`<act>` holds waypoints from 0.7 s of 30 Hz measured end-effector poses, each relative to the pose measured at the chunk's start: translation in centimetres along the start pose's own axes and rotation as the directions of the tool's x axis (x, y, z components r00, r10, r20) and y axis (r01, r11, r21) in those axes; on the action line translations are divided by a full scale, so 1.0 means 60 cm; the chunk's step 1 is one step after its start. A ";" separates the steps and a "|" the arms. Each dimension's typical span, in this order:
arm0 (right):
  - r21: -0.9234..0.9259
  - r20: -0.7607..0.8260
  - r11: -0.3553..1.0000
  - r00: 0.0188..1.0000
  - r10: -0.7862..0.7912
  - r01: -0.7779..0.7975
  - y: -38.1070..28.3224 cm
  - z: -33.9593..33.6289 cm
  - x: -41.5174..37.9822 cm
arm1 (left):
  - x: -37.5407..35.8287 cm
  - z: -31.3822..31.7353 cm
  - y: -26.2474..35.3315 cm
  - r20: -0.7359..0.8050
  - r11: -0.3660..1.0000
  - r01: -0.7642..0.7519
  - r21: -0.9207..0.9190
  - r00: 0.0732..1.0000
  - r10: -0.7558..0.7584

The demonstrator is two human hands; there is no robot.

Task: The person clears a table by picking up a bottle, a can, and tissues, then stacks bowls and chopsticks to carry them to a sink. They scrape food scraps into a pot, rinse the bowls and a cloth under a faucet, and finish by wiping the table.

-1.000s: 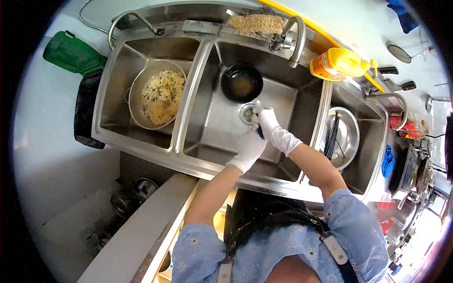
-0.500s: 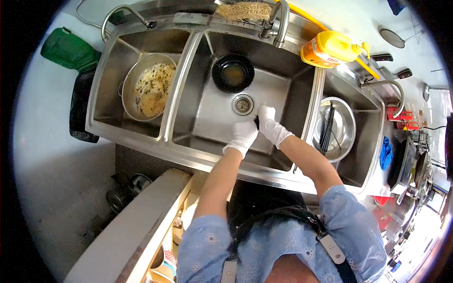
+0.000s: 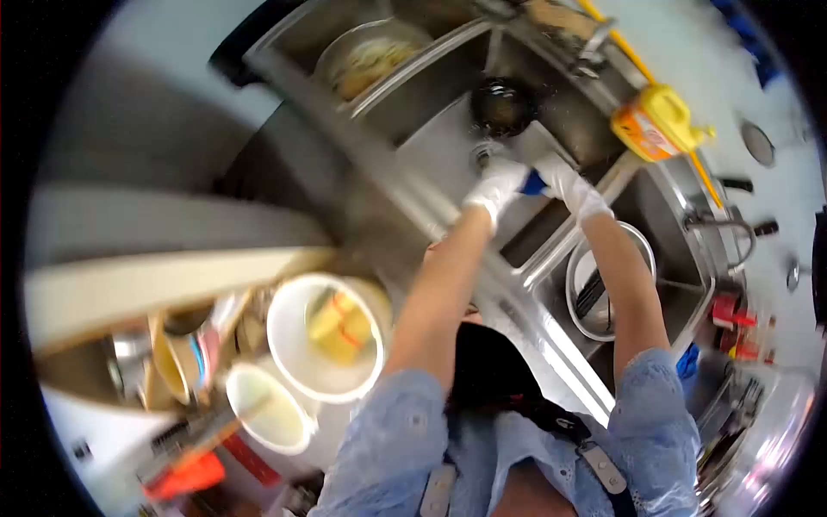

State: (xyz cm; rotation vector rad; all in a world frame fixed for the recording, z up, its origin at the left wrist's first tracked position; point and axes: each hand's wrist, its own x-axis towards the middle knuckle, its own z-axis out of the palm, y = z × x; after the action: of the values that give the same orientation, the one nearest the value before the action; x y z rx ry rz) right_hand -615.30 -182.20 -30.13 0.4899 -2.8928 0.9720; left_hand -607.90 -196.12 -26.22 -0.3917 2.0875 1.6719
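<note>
Both my hands wear white gloves and meet over the middle sink basin [image 3: 435, 142]. My left hand [image 3: 501, 183] is closed against a small blue piece [image 3: 532, 183], which looks like cloth but is blurred. From the other side, my right hand [image 3: 562, 179] grips the same piece. Just beyond them a round black bowl [image 3: 504, 107] sits in the basin, with some liquid apparently in it. Part of the drain [image 3: 485, 153] shows beside my left hand.
A pot [image 3: 326, 65] of food scraps stands in the left basin. The right basin holds a steel bowl [image 3: 572, 293] with dark utensils, partly behind my right arm. A yellow jug [image 3: 659, 125] stands on the back ledge. White buckets [image 3: 280, 345] are at lower left.
The view has turned and tilted, bringing the buckets at lower left into sight. My hands stay close together over the middle basin, and the blue piece between them now shows.
</note>
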 end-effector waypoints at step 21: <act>0.120 0.781 0.893 -0.514 -0.355 -0.435 -0.683 0.255 -0.915 | -1.111 0.035 -0.675 -0.554 0.291 -0.589 -0.754 0.332 -0.764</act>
State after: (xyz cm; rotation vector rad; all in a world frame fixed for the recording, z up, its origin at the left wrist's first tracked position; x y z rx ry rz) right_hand -549.62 -206.75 -26.69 3.0285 -3.6339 2.1155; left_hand -530.63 -206.71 -27.72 -2.5111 0.7459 2.8191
